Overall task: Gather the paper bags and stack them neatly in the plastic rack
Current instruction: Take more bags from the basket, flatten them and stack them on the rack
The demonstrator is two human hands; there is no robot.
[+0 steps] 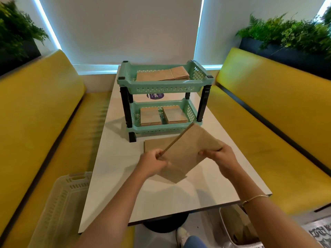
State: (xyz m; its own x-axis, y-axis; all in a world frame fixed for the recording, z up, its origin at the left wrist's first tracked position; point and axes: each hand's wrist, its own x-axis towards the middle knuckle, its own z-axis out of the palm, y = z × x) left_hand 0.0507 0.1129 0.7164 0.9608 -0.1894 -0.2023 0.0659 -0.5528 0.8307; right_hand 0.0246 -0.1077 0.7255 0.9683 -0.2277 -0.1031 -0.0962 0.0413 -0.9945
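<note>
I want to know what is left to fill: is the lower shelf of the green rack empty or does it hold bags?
It holds bags. Two flat stacks of paper bags lie side by side on the lower shelf of the rack.

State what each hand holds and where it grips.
Both hands hold one stack of paper bags above the table: the left hand pinches its left corner, the right hand grips its right edge.

One head-worn view looks forward and down, close over the table.
</note>
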